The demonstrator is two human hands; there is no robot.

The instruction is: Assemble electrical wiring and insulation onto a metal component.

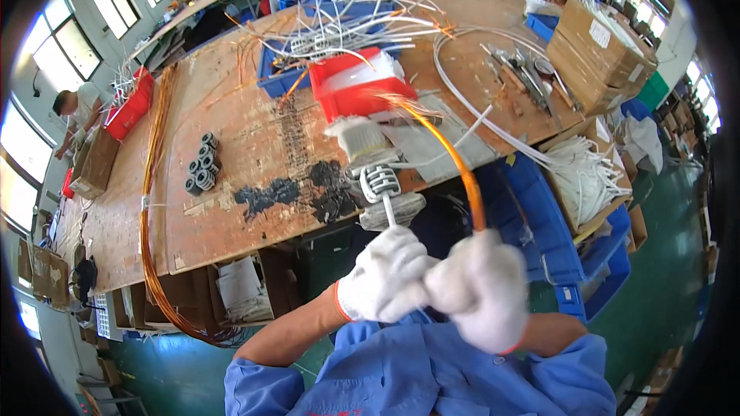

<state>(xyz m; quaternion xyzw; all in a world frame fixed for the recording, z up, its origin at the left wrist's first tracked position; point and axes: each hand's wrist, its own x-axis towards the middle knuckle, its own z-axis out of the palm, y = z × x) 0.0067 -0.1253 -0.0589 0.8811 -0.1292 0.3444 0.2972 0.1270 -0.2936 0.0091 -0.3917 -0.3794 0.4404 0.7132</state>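
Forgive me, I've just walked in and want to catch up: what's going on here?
A person in blue is working at a wooden table. The gloved left hand grips a white cable or tube leading to a grey-and-white coiled part at the table's near edge. The gloved right hand, blurred, holds an orange wire bundle, its frayed end appearing in front of a red bin. Small dark rings sit grouped toward the left.

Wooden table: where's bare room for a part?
Between the long orange bundle and black stains, nearer than the ring cluster; between that cluster and the blue bin. Crowded: around the red bin and ahead of the left hand.
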